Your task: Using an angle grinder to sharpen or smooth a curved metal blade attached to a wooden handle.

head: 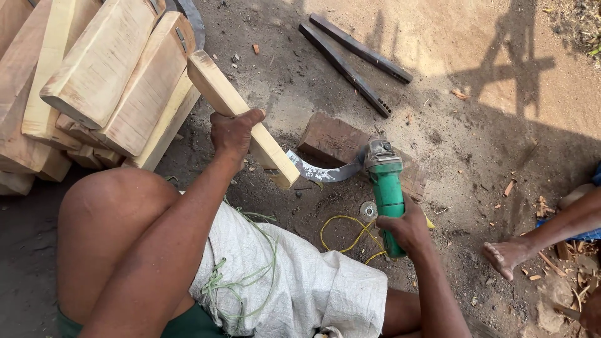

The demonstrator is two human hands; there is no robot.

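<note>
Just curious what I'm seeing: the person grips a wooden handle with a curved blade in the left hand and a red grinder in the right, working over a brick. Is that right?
Not quite: the grinder is green, not red, as the head view shows. The rest holds: the left hand grips the wooden handle with its curved blade, the right hand holds the grinder, and the work sits over the brick.

Single head-worn view, looking steeply down, close over lap and dirt ground (476, 94)
</note>
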